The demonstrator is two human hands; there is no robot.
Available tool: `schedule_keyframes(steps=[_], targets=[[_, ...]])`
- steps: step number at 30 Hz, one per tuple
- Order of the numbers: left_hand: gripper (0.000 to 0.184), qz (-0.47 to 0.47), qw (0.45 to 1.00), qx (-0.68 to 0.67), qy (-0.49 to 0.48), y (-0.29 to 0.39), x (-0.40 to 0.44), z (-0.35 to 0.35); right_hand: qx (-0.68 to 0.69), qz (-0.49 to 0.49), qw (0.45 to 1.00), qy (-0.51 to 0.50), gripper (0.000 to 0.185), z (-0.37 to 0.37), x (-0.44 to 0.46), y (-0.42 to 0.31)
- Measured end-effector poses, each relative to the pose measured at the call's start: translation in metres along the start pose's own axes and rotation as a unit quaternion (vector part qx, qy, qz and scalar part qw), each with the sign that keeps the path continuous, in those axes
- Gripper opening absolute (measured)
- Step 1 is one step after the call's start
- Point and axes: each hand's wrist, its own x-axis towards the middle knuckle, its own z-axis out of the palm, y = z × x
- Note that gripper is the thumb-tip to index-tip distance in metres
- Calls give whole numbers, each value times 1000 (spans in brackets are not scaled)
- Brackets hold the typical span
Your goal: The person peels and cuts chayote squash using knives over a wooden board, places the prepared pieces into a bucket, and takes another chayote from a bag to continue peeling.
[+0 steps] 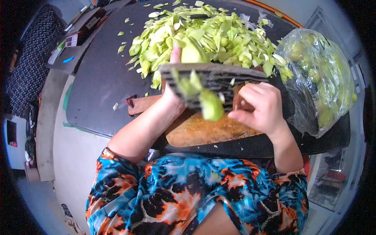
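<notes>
My right hand is closed around the brown handle of a wide, dark-bladed cleaver, held raised over the cutting board. Pale green slices, blurred by motion, show against the blade's face. My left hand is partly hidden behind the blade, its thumb upright along a large, smooth, pale green fruit or vegetable that it grips. I cannot make out its exact kind. Below both hands lies the wooden cutting board. Just beyond them spreads a big heap of pale green slices.
A clear plastic bag of green produce stands at the right of the dark table. A wooden handle-like piece sticks out left of the board. Loose bits are scattered around. A side surface with papers is at the left.
</notes>
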Motion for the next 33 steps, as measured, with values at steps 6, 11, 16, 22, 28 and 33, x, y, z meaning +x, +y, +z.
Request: schedule_keyframes(steps=[6,11,16,22,28,33], targets=[[73,-13,999,0,42,2,3,4,12,-3,1000,5,49,13,-2,-1],[60,38,996,-6,86,-5,10,3,-48,118,989,71,47,19,2,20],[57,29,999,2,-21,-6,3,0,-112,319,940,47,47,14,2,65],[64,47,998,23,27,-6,6,3,78,173,980,57,42,1,0,20],[66,45,994,93,36,-8,2,5,58,92,994,23,40,8,-1,6],[56,27,999,27,-26,-10,4,2,-63,358,931,-21,53,10,4,51]])
